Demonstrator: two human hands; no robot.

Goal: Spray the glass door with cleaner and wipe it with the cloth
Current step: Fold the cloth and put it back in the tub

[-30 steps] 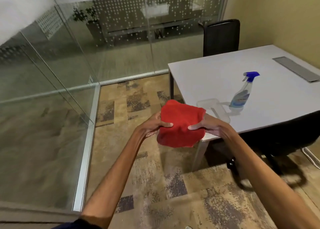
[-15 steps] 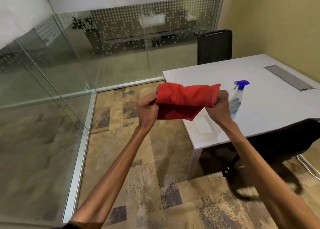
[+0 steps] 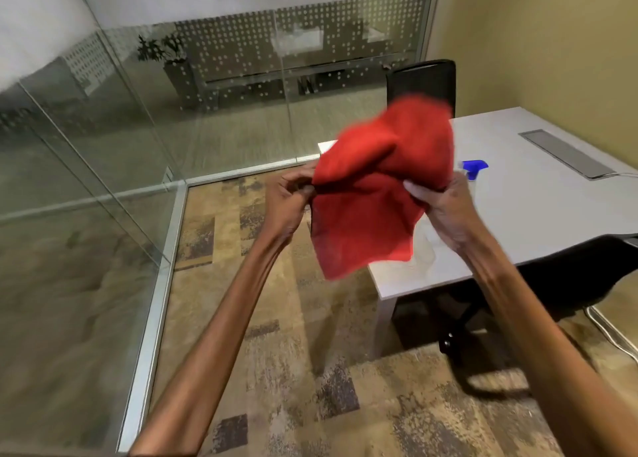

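Observation:
A red cloth (image 3: 373, 194) hangs in mid-air in front of me, blurred at its top and loose at its lower corner. My left hand (image 3: 288, 201) pinches its left edge and my right hand (image 3: 440, 208) grips its right side. Behind the cloth only the blue trigger head of the spray bottle (image 3: 473, 167) shows on the white table (image 3: 538, 208); the bottle's body is hidden. Glass panels (image 3: 86, 152) stand to my left and along the back, the far ones with a dotted frosted band.
A black chair (image 3: 423, 83) stands behind the table and another black office chair (image 3: 573, 284) is tucked at its near side. A grey cable hatch (image 3: 566, 154) sits in the tabletop. Patterned carpet (image 3: 276, 370) covers the floor, with a metal floor rail (image 3: 152, 318) under the glass.
The cloth has been raised and shaken out, from a folded bundle into a looser, billowing sheet. Both hands kept hold of it and rose with it.

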